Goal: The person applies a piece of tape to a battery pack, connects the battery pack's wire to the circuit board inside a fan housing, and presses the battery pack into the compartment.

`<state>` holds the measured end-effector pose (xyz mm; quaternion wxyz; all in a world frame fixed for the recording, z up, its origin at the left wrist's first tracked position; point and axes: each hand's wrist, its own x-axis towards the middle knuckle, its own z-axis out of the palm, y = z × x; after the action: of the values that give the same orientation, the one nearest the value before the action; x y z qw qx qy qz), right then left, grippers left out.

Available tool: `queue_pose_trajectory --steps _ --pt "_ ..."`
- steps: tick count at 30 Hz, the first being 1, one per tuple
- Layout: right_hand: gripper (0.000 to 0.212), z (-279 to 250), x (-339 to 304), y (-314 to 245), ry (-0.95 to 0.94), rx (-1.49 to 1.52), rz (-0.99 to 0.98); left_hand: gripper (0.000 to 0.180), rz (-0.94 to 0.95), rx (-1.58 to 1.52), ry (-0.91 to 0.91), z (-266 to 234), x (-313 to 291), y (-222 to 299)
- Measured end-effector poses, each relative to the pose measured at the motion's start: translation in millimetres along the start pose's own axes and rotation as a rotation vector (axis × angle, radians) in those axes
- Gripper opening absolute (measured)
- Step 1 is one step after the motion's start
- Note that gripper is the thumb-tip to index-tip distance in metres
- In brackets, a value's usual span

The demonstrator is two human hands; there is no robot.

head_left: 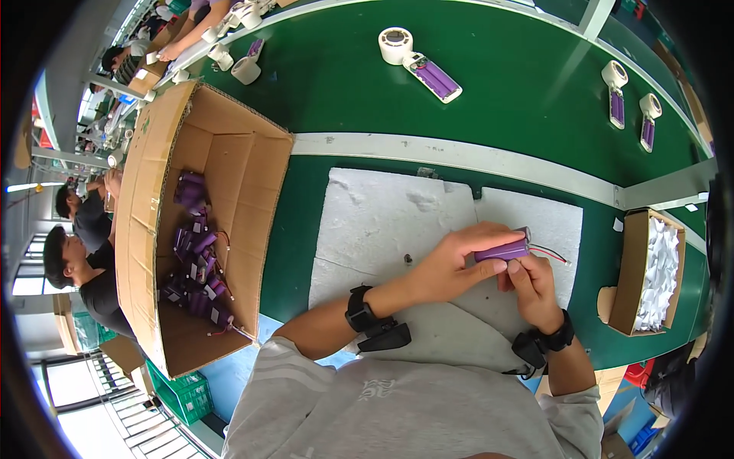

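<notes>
A purple battery pack [501, 251] with thin red and black wires and a small white plug is held over the white foam sheet [382, 222]. My left hand [459, 260] is closed round the pack from the left, its thumb along the near side. Fingers of my right hand [533, 287] pinch at the pack's right end, near where the wires come out. What those fingertips press on is partly hidden. At my left, an open cardboard box [248, 176] holds several more purple battery packs [200, 264] with wires.
Beyond a pale metal rail [459, 153], white round-headed housings [396, 46] with purple packs lie on the green belt. To the right stands a small cardboard box [631, 283] of white pieces [661, 268]. Other people [92, 268] are at the far left. A green crate [183, 394] sits below.
</notes>
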<state>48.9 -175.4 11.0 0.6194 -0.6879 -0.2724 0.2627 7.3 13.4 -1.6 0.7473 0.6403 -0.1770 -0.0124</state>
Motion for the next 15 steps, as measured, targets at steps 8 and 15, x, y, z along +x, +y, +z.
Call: queue_pose_trajectory --steps 8,15 --pt "0.014 -6 -1 8 0.022 -0.165 -0.119 0.041 -0.018 0.137 -0.011 -2 2 1" --pt "0.005 -5 3 0 0.106 -0.228 -0.215 0.042 -0.068 0.002 -0.005 3 -2 2"
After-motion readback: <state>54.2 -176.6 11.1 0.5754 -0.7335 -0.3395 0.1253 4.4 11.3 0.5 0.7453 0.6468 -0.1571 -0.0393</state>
